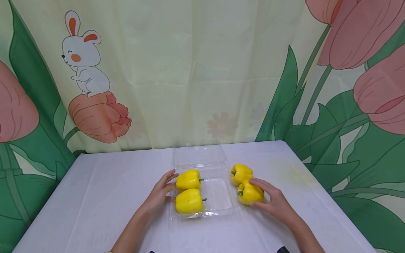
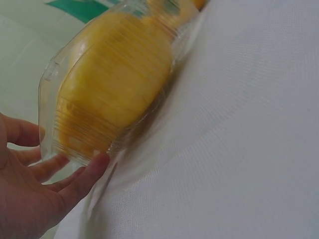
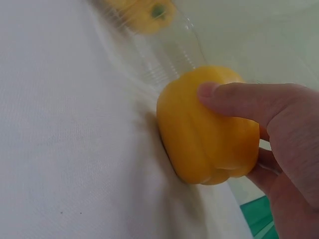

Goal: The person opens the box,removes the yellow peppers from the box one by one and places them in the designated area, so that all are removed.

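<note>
While two smooth, lobed, yellow bell peppers (image 1: pixel 189 201) lie side by side in a ribbed, clear plastic box (image 1: pixel 218 193), the left hand (image 1: pixel 158 193) touches its outer wall with loosely spread fingers. Beside the box, on fine-textured white cloth (image 1: pixel 110 196), the right hand (image 1: pixel 274 201) grips the nearer yellow pepper (image 1: pixel 248 193) of another pair, thumb and fingers parted around its rounded body.

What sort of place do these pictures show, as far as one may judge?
Probably an indoor tabletop workspace, perhaps arranged for filming: a cartoon-printed curtain hangs behind a white-covered table, which holds yellow bell peppers and an open clear plastic clamshell container. The wider room is not visible.
</note>
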The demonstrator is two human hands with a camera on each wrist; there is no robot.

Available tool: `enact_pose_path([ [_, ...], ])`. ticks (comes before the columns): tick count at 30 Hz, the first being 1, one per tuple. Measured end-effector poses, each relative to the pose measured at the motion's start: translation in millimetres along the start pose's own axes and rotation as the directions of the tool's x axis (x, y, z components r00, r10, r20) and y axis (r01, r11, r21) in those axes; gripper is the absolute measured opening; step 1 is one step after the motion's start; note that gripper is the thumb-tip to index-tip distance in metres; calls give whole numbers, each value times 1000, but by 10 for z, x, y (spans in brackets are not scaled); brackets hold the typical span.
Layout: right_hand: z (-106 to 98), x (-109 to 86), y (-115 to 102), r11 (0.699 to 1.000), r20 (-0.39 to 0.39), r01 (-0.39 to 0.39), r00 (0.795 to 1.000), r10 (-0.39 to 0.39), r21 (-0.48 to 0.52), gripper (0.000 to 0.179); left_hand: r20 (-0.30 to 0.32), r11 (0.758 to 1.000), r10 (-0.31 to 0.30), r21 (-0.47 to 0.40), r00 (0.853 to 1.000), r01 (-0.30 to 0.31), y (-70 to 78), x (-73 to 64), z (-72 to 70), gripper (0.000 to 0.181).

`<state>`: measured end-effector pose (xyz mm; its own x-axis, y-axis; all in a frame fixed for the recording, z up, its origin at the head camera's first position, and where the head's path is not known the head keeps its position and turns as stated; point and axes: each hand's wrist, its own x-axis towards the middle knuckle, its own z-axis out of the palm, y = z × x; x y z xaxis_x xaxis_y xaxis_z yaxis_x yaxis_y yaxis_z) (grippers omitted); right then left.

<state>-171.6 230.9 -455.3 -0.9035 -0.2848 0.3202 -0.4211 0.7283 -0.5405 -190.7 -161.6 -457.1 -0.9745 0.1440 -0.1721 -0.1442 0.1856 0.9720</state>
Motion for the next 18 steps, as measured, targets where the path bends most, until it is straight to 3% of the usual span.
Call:
enact_pose_path([
  [18, 22, 16, -49, 1000, 16, 5, 1000, -6, 18, 69, -5, 1000, 8, -16, 1000, -8, -4, 1, -4, 56],
])
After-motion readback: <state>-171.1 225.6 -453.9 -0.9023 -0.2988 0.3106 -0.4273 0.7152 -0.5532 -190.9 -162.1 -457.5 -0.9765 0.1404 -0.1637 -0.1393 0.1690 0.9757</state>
